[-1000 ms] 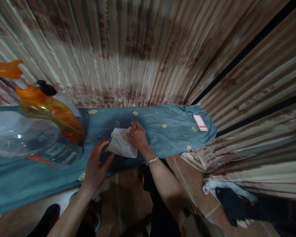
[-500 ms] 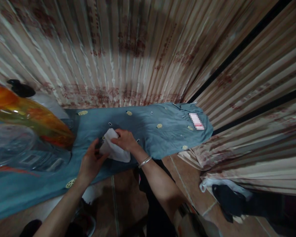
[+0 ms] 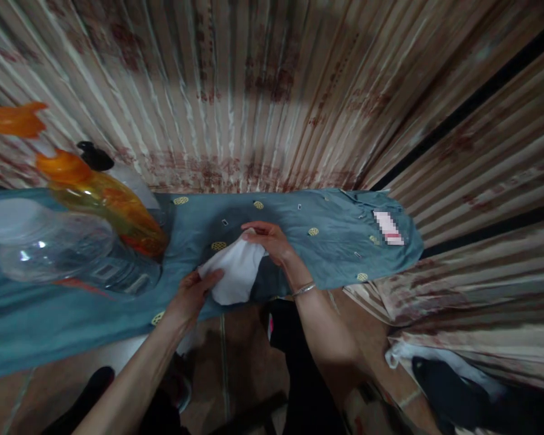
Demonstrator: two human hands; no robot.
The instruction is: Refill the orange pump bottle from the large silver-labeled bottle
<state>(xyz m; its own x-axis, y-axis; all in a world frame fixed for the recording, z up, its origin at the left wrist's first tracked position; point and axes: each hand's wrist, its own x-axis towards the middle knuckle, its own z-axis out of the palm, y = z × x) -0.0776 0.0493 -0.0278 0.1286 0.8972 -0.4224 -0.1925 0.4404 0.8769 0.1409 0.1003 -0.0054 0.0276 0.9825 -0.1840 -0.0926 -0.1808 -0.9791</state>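
Over the worktop (image 3: 335, 248), white cloth (image 3: 236, 275), probably, held spread.
Fingers pinch it: left hand (image 3: 193, 296) nine o'clock, right hand (image 3: 276, 243) one; adjusting needs both.

On my feed I see pleated beige curtains with reddish-brown prints (image 3: 181, 121), slanting black bars (image 3: 466, 109) at right, a narrow surface draped in blue-green pineapple-print cloth (image 3: 330, 260), brown floor tiles (image 3: 249, 362), dim light.

The hands (image 3: 276, 243) and forearms (image 3: 329, 329) are bare, with a slim silver bangle (image 3: 304, 289) circling the right wrist. A dim, multicoloured sleeve (image 3: 367, 411) covers the right elbow; black legwear (image 3: 301, 362) shows below, a pink patch (image 3: 271, 326) at its far end.
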